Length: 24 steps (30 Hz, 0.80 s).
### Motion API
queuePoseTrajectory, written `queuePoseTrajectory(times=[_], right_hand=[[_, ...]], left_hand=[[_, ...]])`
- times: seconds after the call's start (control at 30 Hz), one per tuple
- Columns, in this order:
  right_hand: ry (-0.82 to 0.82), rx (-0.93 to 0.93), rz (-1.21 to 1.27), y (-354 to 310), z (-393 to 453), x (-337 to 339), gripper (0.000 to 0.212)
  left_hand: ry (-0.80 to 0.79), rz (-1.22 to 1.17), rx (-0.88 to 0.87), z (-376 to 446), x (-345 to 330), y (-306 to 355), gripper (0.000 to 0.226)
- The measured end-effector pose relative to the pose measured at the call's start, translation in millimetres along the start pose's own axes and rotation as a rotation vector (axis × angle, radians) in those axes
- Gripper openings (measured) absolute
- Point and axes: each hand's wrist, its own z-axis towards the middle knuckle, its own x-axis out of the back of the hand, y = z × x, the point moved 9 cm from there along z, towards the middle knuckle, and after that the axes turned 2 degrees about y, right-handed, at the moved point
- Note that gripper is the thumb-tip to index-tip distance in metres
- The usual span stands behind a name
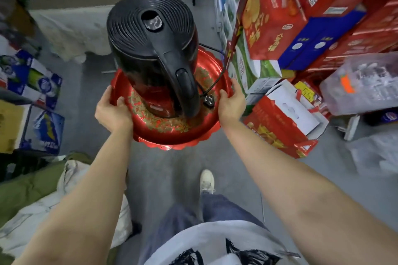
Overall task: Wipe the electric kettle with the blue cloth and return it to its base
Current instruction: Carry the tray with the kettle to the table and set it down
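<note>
Head view: you hold a red tray (163, 135) above the floor, left hand (113, 112) closed on its left rim with the thumb over the lip, right hand (231, 103) closed on the right rim the same way. The kettle (150, 49) stands upright on the tray, handle toward you, lid shut. Its cord (217, 71) loops over the tray's right side and the plug (209, 99) lies on the tray just beside your right thumb. The base cannot be made out under the kettle. No blue cloth can be identified; a blurred blue shape at the far top left is too unclear to name. Judgement: this is the carry stage, wiping not yet begun. To do it well, keep the tray level, since the tall kettle is top-heavy and could slide on the smooth surface. Keep both grips symmetrical and elbows in. Stacked boxes (280, 17) crowd the right side, so steer left of them. Mind the cord: a snag on a box corner could tug the kettle. Set the tray down flat before releasing either hand.
</note>
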Motion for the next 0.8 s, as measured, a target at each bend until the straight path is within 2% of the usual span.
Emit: queuePoseTrajectory(times=[0.37,0.5,0.7,0.8], right_hand=[[0.015,0.037,-0.024,-92.1,182.0,-105.2,0.052],[0.007,0.025,-0.023,-131.6,240.3,-161.6,0.051],[0.003,0.042,-0.029,-200.6,315.8,-236.2,0.049],[-0.023,0.052,-0.007,-234.4,359.0,-275.5,0.050]], left_hand=[[-0.036,-0.011,-0.033,130.6,-161.6,107.5,0.047],[-0.027,-0.026,-0.029,191.4,-206.2,146.0,0.048],[-0.012,0.072,-0.084,280.5,-262.1,211.6,0.046],[0.001,0.029,-0.049,328.2,-295.0,229.1,0.049]])
